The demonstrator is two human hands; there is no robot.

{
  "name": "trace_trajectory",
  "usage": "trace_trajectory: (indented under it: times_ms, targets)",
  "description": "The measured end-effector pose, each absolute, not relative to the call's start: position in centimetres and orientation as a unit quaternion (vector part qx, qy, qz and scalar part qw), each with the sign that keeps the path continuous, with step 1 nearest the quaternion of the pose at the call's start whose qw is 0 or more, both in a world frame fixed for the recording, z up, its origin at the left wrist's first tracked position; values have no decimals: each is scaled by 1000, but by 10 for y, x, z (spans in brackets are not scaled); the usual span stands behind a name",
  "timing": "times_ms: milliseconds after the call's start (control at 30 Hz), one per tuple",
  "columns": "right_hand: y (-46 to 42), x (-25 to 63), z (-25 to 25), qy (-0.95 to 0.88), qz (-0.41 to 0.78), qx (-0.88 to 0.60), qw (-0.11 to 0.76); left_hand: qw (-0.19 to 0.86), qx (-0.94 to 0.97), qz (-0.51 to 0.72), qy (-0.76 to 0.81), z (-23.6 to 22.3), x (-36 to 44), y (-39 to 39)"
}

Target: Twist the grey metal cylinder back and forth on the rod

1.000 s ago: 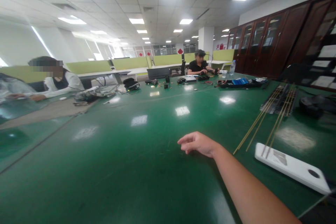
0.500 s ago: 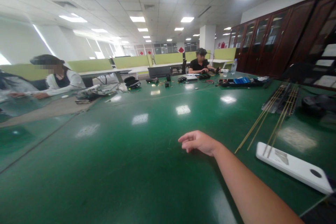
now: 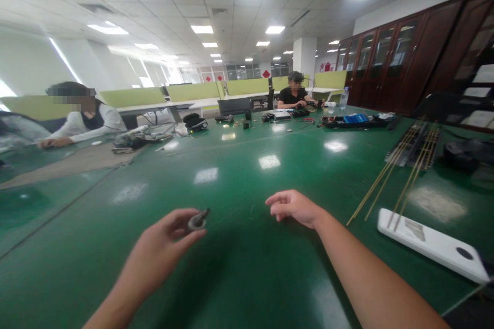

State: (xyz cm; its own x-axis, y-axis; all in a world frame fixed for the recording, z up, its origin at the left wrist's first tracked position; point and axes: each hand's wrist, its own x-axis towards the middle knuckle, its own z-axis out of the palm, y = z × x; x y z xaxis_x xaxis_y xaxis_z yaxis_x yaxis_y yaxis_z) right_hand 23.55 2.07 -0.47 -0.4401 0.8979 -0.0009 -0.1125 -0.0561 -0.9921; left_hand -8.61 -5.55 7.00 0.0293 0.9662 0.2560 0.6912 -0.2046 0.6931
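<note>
Above the green tabletop (image 3: 231, 277), my left hand (image 3: 165, 239) grips a small grey round piece (image 3: 197, 220) between thumb and fingers. A dark narrow tip sticks out of this piece; its exact kind is too blurred to make out. To the right, my right hand (image 3: 291, 208) hovers low over the table, its fingers loosely bent and a little apart. Nothing shows in it. A gap of bare tabletop lies between the two hands.
A white slab-shaped device (image 3: 432, 244) lies at the right, under the ends of thin brass-coloured rods (image 3: 386, 175). A blue-filled black tray (image 3: 357, 119) and a bottle (image 3: 343, 98) stand farther back. Co-workers sit at the left (image 3: 83, 113) and far side (image 3: 295, 95).
My left hand has come into view from the lower left with the small grey round piece in it. My right hand has hardly moved.
</note>
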Motion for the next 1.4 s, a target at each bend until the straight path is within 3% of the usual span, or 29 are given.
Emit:
trace_trajectory:
  times_ms: [67, 200, 300, 500, 1400]
  targets:
    - [22, 234, -7, -567, 618, -360, 409, 239, 727, 328, 554, 62, -53, -28]
    - [24, 229, -8, -611, 546, -387, 423, 216, 764, 326, 513, 30, -5, 4]
    - [20, 222, -5, -680, 437, -429, 403, 213, 765, 337, 505, 10, 1, 7]
    - [13, 214, 0, -720, 374, -457, 365, 214, 767, 359, 486, 0, -5, 6]
    - [13, 210, -6, -738, 377, -412, 380, 219, 770, 385, 459, 2, 5, 3]
